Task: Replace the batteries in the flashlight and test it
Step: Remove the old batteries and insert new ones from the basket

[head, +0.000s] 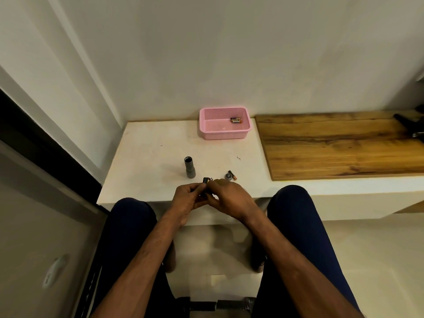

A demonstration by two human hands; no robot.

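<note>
You hold the black battery holder [205,183] between both hands at the near edge of the white table [149,161]. Your left hand [185,198] curls its fingers round the lower part to steady it. Your right hand [229,198] pinches at the upper end, most likely working a cell in or out, though the fingers hide which. Just beyond the grip and a little to its left, the flashlight [190,168] stands on its head with the open end up, probably parked that way so it cannot roll and is ready to take the holder back. Just beyond the grip to its right lie the round cap [227,176] and one loose battery [233,175], side by side and within easy reach. Well beyond the grip, against the wall, a pink basket [223,135] holds more batteries [236,120]. A wooden board [332,143] lies far to the right. The swap looks unfinished; reassembly and the test are not yet done.
</note>
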